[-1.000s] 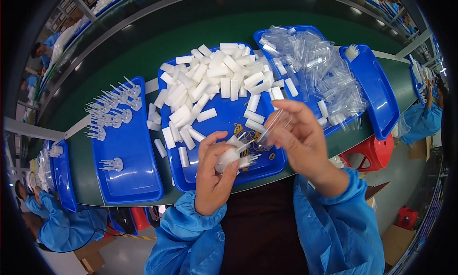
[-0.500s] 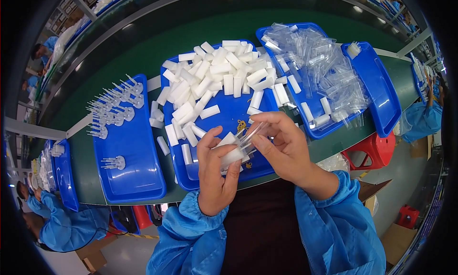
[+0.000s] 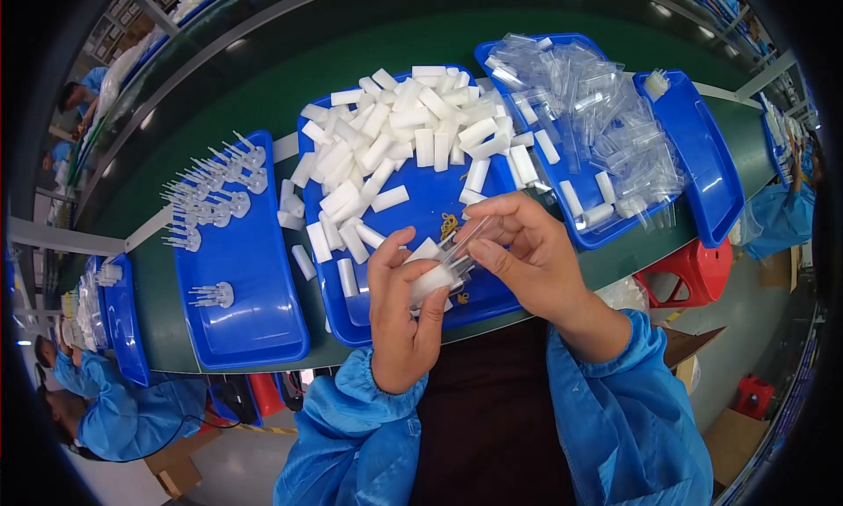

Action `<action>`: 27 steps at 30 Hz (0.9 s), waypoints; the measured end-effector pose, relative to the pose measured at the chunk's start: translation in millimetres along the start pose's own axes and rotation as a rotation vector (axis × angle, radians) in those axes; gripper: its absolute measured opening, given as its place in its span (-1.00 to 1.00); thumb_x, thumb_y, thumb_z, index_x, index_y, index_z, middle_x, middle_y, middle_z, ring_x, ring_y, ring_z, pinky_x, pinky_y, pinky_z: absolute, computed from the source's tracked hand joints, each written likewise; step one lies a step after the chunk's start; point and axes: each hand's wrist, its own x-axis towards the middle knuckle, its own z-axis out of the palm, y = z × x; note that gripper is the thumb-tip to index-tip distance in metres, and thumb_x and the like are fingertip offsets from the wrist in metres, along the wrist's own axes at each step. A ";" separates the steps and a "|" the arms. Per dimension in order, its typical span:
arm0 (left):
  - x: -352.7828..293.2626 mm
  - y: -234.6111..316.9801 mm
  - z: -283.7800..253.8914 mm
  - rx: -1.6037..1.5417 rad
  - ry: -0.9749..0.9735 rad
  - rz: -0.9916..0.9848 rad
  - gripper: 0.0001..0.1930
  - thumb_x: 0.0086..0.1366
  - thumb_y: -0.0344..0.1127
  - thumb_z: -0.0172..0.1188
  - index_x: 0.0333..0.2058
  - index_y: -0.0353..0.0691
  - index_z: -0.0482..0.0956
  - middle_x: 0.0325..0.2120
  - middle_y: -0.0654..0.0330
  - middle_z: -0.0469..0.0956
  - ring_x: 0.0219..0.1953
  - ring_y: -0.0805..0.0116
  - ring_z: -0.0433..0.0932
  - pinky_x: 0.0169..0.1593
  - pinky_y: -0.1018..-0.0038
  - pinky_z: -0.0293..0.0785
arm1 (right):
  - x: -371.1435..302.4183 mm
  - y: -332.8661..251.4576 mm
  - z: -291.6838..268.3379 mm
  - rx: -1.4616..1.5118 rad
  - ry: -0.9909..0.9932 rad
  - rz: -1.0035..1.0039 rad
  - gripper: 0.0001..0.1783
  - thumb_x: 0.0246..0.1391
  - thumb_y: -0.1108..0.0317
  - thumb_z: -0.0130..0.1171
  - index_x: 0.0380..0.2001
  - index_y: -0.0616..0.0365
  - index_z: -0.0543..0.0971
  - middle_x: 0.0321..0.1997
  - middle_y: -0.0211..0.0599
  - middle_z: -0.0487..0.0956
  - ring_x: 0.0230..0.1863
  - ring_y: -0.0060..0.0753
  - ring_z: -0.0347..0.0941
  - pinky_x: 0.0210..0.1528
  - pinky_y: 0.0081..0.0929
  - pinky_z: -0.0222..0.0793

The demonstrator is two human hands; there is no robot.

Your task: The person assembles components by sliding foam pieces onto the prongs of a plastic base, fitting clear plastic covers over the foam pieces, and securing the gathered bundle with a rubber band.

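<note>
Over the near edge of the middle blue tray (image 3: 351, 333), my left hand (image 3: 404, 317) is closed round a white part (image 3: 432, 282) with a smooth, rounded face. Thin clear plastic pieces (image 3: 470, 241) stick out at its upper right end. My right hand (image 3: 531, 258) pinches these clear pieces between thumb and fingers, so the two hands almost meet. How the clear pieces join the white part is hidden by the fingers. Behind my hands, many white foam-like blocks (image 3: 386, 133) are heaped in that tray. Yellow rubber bands (image 3: 449, 225) lie just beyond my fingers.
At right, a blue tray (image 3: 575, 236) holds clear plastic sleeves (image 3: 597, 111) and some white blocks. The left tray (image 3: 250, 335) carries upright white pronged parts (image 3: 211, 190). A narrower tray (image 3: 702, 190) stands far right beside a red stool (image 3: 698, 273). Co-workers in blue sit at both sides.
The view has shifted slightly. Both hands keep their hold on the white part and clear pieces; my right fingers have moved a little along the clear pieces.
</note>
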 end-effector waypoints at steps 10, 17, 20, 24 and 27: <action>0.4 2.0 2.1 -0.053 0.038 -0.019 -0.82 0.21 -0.39 0.11 -0.23 -0.31 0.41 0.05 -0.03 0.21 -0.06 0.09 0.36 -0.04 0.33 0.34 | -1.0 6.4 -6.2 0.262 -0.023 0.135 -0.76 0.02 0.56 0.14 -0.21 0.26 0.39 -0.25 -0.17 0.52 -0.20 -0.50 0.49 -0.13 -0.62 0.39; 1.9 6.3 1.4 -0.066 0.060 -0.051 -0.83 0.23 -0.37 0.08 -0.24 -0.32 0.41 0.04 0.00 0.21 -0.09 0.15 0.38 -0.09 0.39 0.37 | -3.4 12.0 -2.4 0.316 -0.007 0.114 -0.78 0.02 0.56 0.14 -0.24 0.26 0.38 -0.25 -0.15 0.52 -0.20 -0.51 0.48 -0.13 -0.60 0.39; 3.3 7.1 2.7 -0.035 0.068 -0.032 -0.83 0.24 -0.36 0.07 -0.23 -0.31 0.41 0.03 0.01 0.22 -0.11 0.16 0.38 -0.11 0.40 0.38 | -6.0 15.7 -0.1 0.302 0.001 0.071 -0.80 0.06 0.52 0.11 -0.23 0.27 0.37 -0.23 -0.21 0.50 -0.12 -0.42 0.50 -0.09 -0.58 0.42; 3.5 7.8 2.4 -0.026 0.069 -0.049 -0.82 0.26 -0.35 0.03 -0.20 -0.29 0.38 0.03 0.01 0.22 -0.07 0.21 0.34 -0.05 0.41 0.30 | -9.3 19.9 5.8 0.294 0.050 -0.013 -0.79 0.07 0.54 0.09 -0.21 0.26 0.36 -0.23 -0.20 0.50 -0.11 -0.36 0.50 -0.07 -0.54 0.42; 4.7 4.4 3.1 -0.016 0.076 -0.014 -0.82 0.26 -0.34 0.03 -0.21 -0.31 0.39 0.02 0.00 0.21 -0.14 0.18 0.38 -0.12 0.40 0.36 | -9.6 23.1 6.0 0.318 0.055 -0.040 -0.79 0.07 0.54 0.09 -0.20 0.25 0.35 -0.23 -0.18 0.50 -0.11 -0.34 0.50 -0.07 -0.52 0.42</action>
